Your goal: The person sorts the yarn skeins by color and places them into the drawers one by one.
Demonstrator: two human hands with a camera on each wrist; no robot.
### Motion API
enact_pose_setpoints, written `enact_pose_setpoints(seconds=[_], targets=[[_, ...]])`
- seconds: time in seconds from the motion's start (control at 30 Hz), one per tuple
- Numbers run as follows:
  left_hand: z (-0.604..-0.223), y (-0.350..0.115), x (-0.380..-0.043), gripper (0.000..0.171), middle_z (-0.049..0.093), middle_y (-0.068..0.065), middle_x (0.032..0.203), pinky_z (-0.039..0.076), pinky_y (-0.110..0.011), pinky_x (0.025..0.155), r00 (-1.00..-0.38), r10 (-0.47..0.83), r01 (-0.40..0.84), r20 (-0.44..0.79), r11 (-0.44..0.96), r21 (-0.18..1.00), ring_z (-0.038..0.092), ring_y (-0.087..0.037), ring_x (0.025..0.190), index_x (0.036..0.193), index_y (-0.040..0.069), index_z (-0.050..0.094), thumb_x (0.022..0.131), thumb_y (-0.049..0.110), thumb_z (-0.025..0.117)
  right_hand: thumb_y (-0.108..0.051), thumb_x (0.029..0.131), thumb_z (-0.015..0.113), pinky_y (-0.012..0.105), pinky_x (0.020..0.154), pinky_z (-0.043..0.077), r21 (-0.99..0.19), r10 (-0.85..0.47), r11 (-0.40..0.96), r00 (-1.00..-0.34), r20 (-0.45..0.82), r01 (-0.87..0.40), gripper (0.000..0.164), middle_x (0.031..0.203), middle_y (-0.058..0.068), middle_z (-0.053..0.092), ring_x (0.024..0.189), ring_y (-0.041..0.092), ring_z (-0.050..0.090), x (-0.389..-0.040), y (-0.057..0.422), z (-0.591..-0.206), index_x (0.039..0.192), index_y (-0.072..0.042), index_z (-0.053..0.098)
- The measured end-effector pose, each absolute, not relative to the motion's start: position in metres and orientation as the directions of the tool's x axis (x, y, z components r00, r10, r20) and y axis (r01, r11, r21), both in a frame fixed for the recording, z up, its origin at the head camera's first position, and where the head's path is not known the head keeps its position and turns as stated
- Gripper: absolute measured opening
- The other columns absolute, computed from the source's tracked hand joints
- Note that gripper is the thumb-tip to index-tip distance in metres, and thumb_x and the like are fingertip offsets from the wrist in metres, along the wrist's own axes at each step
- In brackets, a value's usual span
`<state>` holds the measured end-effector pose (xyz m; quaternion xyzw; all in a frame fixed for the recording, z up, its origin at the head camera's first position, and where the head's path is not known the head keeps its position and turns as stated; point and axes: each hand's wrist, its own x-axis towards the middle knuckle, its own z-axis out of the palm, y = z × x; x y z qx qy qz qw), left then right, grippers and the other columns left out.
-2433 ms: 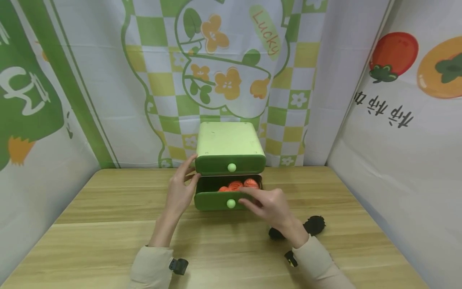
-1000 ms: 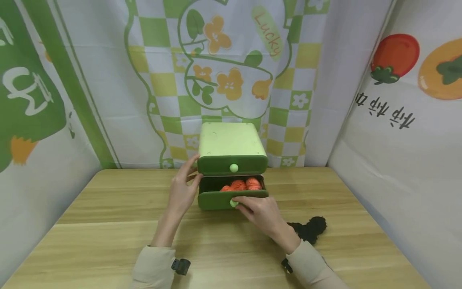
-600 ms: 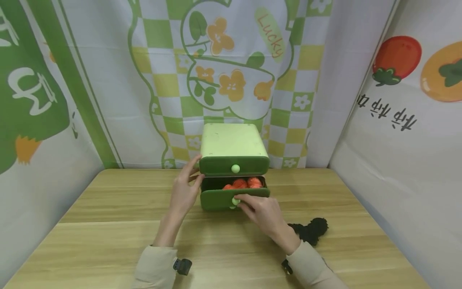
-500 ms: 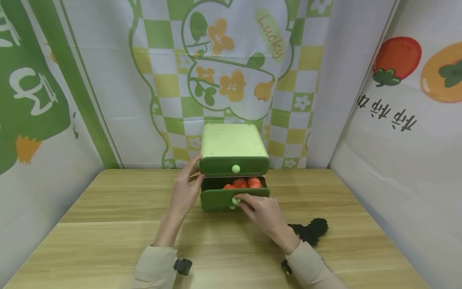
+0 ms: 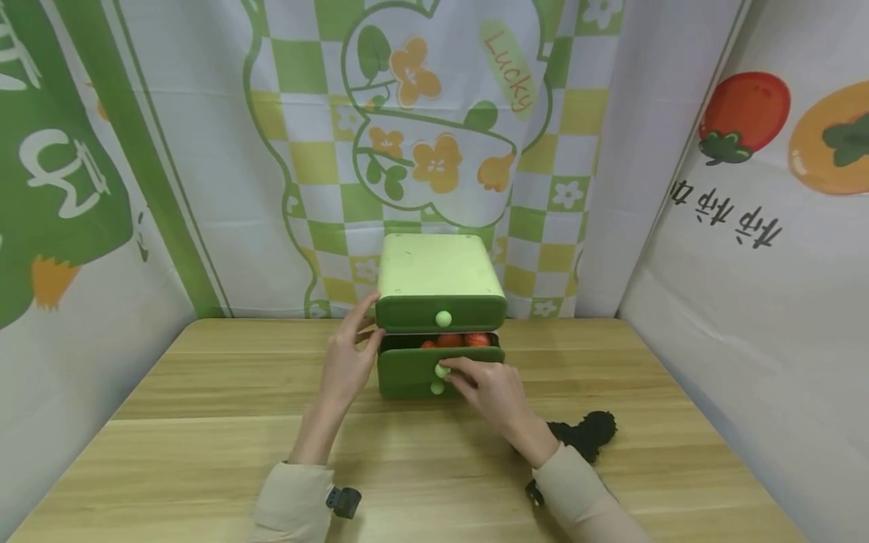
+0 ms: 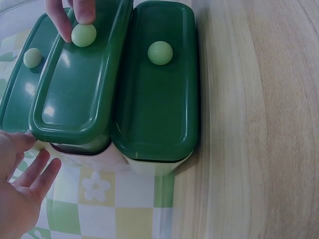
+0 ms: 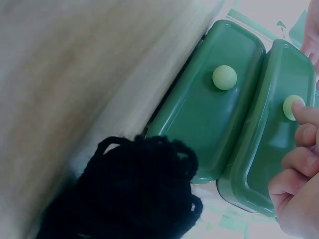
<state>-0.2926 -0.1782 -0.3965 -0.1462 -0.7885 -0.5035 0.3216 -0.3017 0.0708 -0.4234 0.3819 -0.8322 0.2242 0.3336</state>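
- a pale-green, box-shaped cabinet with rounded edges [image 5: 437,264] stands at the back of a light wood-grain worktop [image 5: 204,422], against a green, yellow and white checked cloth [image 5: 305,162].
- it has three glossy dark-green drawers, one above another. the top drawer [image 5: 407,313] and the bottom drawer [image 6: 157,109] look closed; the middle drawer [image 5: 407,366] juts forward, part open.
- inside the middle drawer, towards its right side, sit rounded orange-red bundles of yarn-like strands [image 5: 477,340], seen only through the narrow gap above the drawer front.
- the person's right hand [image 5: 492,388] pinches the small light-green ball-shaped knob [image 6: 83,35] of the middle drawer between thumb and fingertip.
- the left hand [image 5: 342,362] grasps nothing: its fingers are loosely extended and touch the cabinet's left side near the top drawer, seemingly to steady it.
- near the right forearm, on the worktop, lies a black bundle of looped, yarn-like strands [image 5: 597,430]; neither hand grips it.
- the step in hand appears to be closing the middle drawer, judged to be well along, since only a narrow opening remains.
- the next move likely calls for a straight, even push on the knob while the left hand braces the cabinet, with the orange-red bundles kept below the rim so that they do not catch.
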Motion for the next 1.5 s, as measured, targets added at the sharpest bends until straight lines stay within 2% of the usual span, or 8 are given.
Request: enact_pose_setpoints(seconds=[0.5,0.93,1.17,1.33,1.5], targets=[[-0.397,-0.178,-0.292,0.062,0.051,-0.009,0.148,0.061,-0.043,0.094,-0.748,-0.1,0.545,0.656,0.472,0.693,0.064,-0.035,0.114,0.146,0.02,0.049,0.091,-0.004,0.066,-0.021,0.088,0.077,0.009,0.04,0.011,-0.175,-0.452,0.64,-0.551,0.702,-0.748,0.019,0.05,-0.014,0.045,0.044,-0.006,0.023,-0.313,0.064,-0.421,0.107,-0.024,0.076],[-0.397,-0.178,-0.293,0.062,0.052,-0.01,0.147,0.06,-0.045,0.094,-0.742,-0.098,0.553,0.663,0.468,0.689,0.064,-0.036,0.113,0.146,0.017,0.049,0.091,-0.007,0.065,-0.025,0.088,0.076,0.011,0.039,0.015,-0.226,-0.446,0.662,-0.618,0.647,-0.715,0.019,0.05,-0.013,0.042,0.043,-0.005,0.024,-0.317,0.062,-0.417,0.107,-0.025,0.075],[-0.4,-0.177,-0.293,0.065,0.052,-0.012,0.147,0.06,-0.047,0.094,-0.741,-0.103,0.556,0.663,0.458,0.693,0.065,-0.037,0.11,0.146,0.015,0.049,0.088,-0.008,0.067,-0.023,0.09,0.075,0.01,0.039,0.02,-0.163,-0.472,0.667,-0.582,0.662,-0.727,0.019,0.055,-0.011,0.057,0.044,-0.005,0.03,-0.318,0.063,-0.418,0.109,-0.024,0.075],[-0.399,-0.176,-0.293,0.069,0.051,-0.012,0.147,0.059,-0.051,0.095,-0.748,-0.102,0.559,0.656,0.438,0.704,0.064,-0.038,0.112,0.147,0.016,0.048,0.086,-0.008,0.069,-0.023,0.09,0.074,0.011,0.039,0.021,-0.157,-0.455,0.669,-0.567,0.687,-0.726,0.017,0.054,-0.012,0.053,0.045,-0.004,0.029,-0.321,0.063,-0.419,0.107,-0.025,0.075],[-0.398,-0.175,-0.293,0.073,0.05,-0.011,0.149,0.059,-0.049,0.096,-0.759,-0.105,0.54,0.643,0.451,0.711,0.063,-0.037,0.115,0.148,0.017,0.047,0.084,-0.007,0.073,-0.024,0.09,0.074,0.011,0.038,0.019,-0.153,-0.438,0.662,-0.543,0.716,-0.734,0.017,0.053,-0.012,0.054,0.044,-0.004,0.028,-0.324,0.062,-0.421,0.107,-0.025,0.075]])
